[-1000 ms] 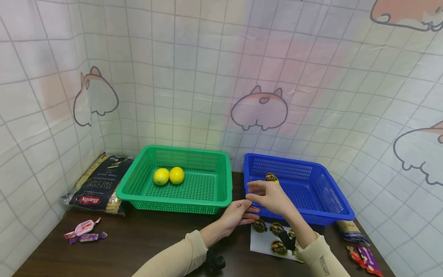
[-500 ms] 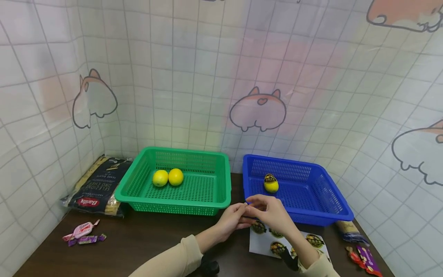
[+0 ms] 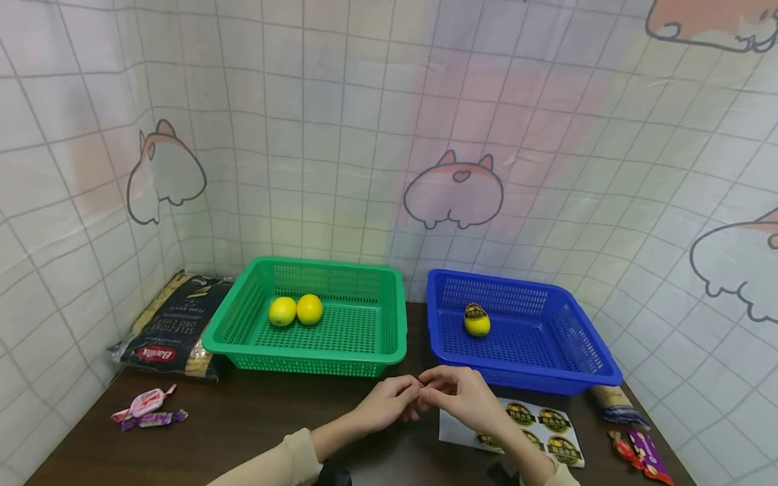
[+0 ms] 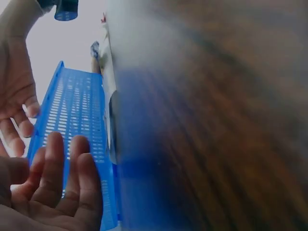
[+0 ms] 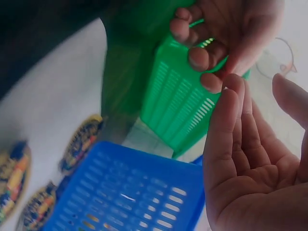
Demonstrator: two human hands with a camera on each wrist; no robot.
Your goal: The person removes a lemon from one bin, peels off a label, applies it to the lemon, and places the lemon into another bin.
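Note:
My left hand [image 3: 384, 403] and right hand [image 3: 462, 399] meet at the fingertips over the dark table, in front of the gap between the baskets. In the left wrist view the left fingers [image 4: 50, 166] are loosely bent with nothing visible between them. The right hand [image 5: 260, 161] has its fingers nearly straight in the right wrist view, and its thumb stands apart. Partly under the right forearm lies a white sheet of round black-and-yellow stickers [image 3: 554, 420]. A lemon [image 3: 477, 325] with a black sticker on its upper side sits in the blue basket [image 3: 523, 374].
The green basket [image 3: 310, 361] holds two plain lemons [image 3: 296, 310]. Left of it lies a pasta bag [image 3: 176, 324], with wrapped candies [image 3: 148, 403] in front. On the right are more candies [image 3: 647, 455] and a packet [image 3: 614, 405]. A tile-patterned cloth [image 3: 340, 135] hangs behind.
Both hands have come down toward me and left, away from the blue basket's near rim. The right hand has uncovered the stickered lemon and more of the sticker sheet.

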